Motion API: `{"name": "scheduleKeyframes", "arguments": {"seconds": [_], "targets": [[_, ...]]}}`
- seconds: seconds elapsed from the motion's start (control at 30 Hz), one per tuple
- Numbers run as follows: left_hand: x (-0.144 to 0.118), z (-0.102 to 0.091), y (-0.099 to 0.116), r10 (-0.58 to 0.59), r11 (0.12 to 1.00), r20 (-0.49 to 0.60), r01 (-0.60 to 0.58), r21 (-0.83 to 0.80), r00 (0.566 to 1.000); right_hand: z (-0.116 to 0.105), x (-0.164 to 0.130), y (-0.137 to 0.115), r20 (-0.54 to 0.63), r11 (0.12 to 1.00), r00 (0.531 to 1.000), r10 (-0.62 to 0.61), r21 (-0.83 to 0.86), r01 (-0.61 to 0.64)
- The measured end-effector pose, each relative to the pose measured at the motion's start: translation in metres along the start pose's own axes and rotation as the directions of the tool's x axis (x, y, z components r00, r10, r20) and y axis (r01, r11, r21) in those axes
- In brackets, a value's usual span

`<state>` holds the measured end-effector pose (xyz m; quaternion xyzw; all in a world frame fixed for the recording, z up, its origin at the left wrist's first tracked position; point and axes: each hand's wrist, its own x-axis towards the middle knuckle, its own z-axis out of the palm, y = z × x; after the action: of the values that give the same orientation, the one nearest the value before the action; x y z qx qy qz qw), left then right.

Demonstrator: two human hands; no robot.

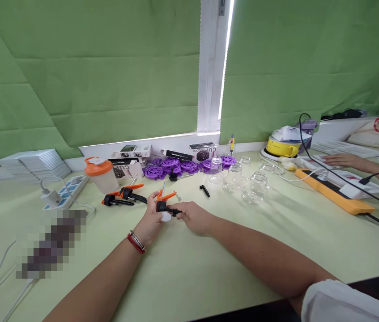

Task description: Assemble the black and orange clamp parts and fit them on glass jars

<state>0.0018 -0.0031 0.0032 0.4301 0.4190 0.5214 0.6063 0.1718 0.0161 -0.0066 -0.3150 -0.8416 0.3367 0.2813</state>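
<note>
Near the middle of the table, my left hand (152, 222) is closed around an orange-and-black plastic part with a thin metal rod (164, 188) standing up from it. My right hand (196, 218) pinches the black arm (173, 210) that juts from the same part, so both hands are on it. Under the part, by my left thumb, a small translucent white piece (166, 217) shows. Two similar orange-and-black parts (132, 195) lie just left of my hands. A short black handle (204, 191) and a small screw (178, 196) rest beyond my right hand.
Purple spoked discs (172, 165) and cup holder boxes (203, 153) line the wall. Glass vessels (254, 190) stand right of centre, an orange-lidded shaker (99, 174) on the left. Power strips (335, 194) with cables flank the table. Another person's hand (345, 162) is at far right.
</note>
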Motion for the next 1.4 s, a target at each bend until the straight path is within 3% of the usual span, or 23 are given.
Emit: {"name": "scheduleKeyframes", "arguments": {"seconds": [0.17,0.3,0.43,0.53,0.67,0.8,0.97,1.07,1.4], "targets": [[0.0,0.001,-0.005,0.229,0.973,-0.057,-0.23,-0.005,0.972,0.005,0.007,0.002,-0.011,0.916,0.981,0.194,0.361,-0.177],[-0.004,0.006,-0.005,0.37,0.919,0.005,-0.367,0.142,0.929,0.005,0.01,-0.007,0.077,0.673,0.952,0.295,0.69,-0.265],[-0.007,0.01,-0.001,0.533,0.792,0.035,-0.513,0.331,0.845,0.002,0.009,-0.016,0.101,0.496,0.939,0.328,0.828,-0.263],[-0.008,0.009,0.002,0.588,0.713,0.015,-0.527,0.463,0.808,0.002,0.008,-0.018,0.118,0.428,0.935,0.336,0.864,-0.263],[-0.008,0.007,0.003,0.572,0.686,0.068,-0.522,0.507,0.817,0.003,0.007,-0.018,0.129,0.397,0.942,0.309,0.883,-0.251],[-0.01,0.008,0.001,0.59,0.624,0.142,-0.561,0.545,0.795,0.004,0.006,-0.018,0.124,0.382,0.957,0.261,0.897,-0.22],[-0.009,0.006,0.0,0.537,0.291,0.316,-0.523,0.801,0.782,0.008,0.005,-0.021,0.092,0.4,0.963,0.255,0.896,-0.191],[-0.009,0.006,-0.001,0.532,0.18,0.35,-0.507,0.843,0.771,0.012,0.005,-0.021,0.093,0.384,0.97,0.226,0.907,-0.176],[-0.009,0.005,-0.002,0.572,0.088,0.373,-0.507,0.858,0.73,0.013,0.004,-0.017,0.145,0.385,0.955,0.258,0.891,-0.239]]}}
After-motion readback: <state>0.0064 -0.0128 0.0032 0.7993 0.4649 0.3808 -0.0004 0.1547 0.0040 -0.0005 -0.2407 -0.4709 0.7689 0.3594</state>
